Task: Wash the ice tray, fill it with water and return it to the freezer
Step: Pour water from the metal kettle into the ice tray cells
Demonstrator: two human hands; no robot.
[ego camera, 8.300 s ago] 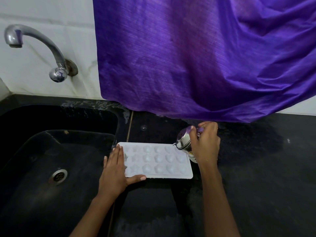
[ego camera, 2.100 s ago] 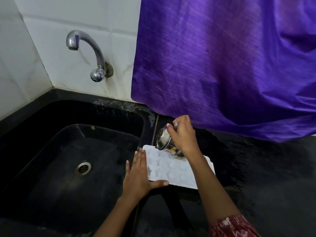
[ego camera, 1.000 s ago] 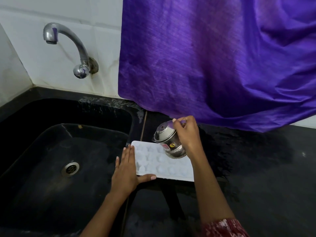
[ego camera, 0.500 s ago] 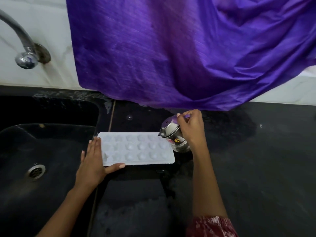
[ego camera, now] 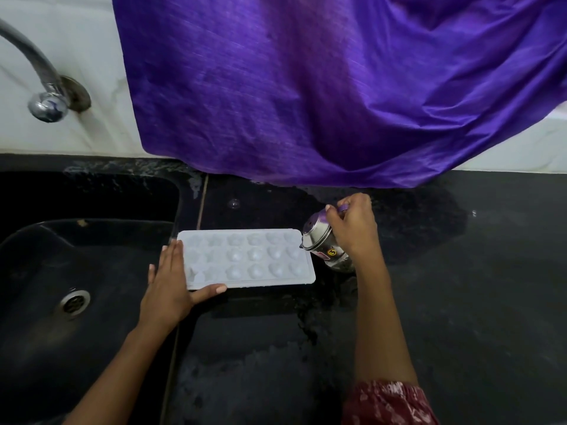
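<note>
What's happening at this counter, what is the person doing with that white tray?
A person is filling a white ice tray that lies flat on the black countertop, just right of the sink. The left hand steadies the tray's left end, palm down on it. The right hand tips a small steel pot at the tray's right end, its lip over the edge. The tap is not running. A purple cloth hangs behind the counter.

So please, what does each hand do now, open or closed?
Left hand: open, flat, steadying the white ice tray at its left end.
Right hand: closed on the small steel jug, tilted toward the tray.
</note>
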